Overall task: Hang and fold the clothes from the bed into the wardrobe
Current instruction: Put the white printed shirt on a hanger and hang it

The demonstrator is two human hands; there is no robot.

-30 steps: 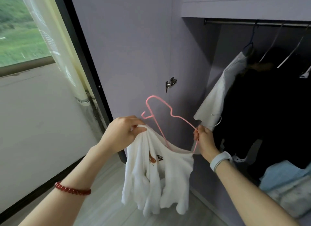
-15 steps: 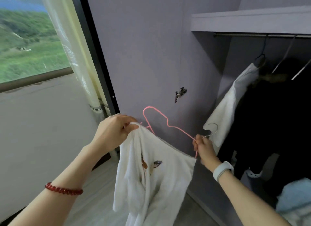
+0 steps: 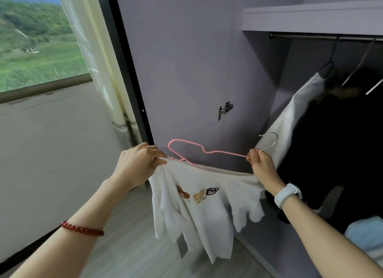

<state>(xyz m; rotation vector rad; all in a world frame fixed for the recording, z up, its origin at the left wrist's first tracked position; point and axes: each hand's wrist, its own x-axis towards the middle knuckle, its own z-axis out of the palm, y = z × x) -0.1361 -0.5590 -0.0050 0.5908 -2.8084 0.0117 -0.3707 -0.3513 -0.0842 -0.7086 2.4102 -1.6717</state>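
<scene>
rail (image 3: 306, 36): hangers (image 3: 329, 65) carry white garment (image 3: 290, 120), dark clothes (image 3: 339, 145) | floor (image 3: 132, 246): pale planks

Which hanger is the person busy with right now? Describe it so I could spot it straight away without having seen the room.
Start at the open wardrobe's metal rail, then drop to the two hands in front of the purple side panel. Between the left hand and right hand runs the pink hanger, carrying a white shirt with small animal prints. Unlike the dark and pale hangers on the rail, it is pink with a silver hook.

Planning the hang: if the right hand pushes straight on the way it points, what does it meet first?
Probably the white garment hanging at the wardrobe's left end; the right hand with the pink hanger points up towards it. Depth is unclear.
</scene>
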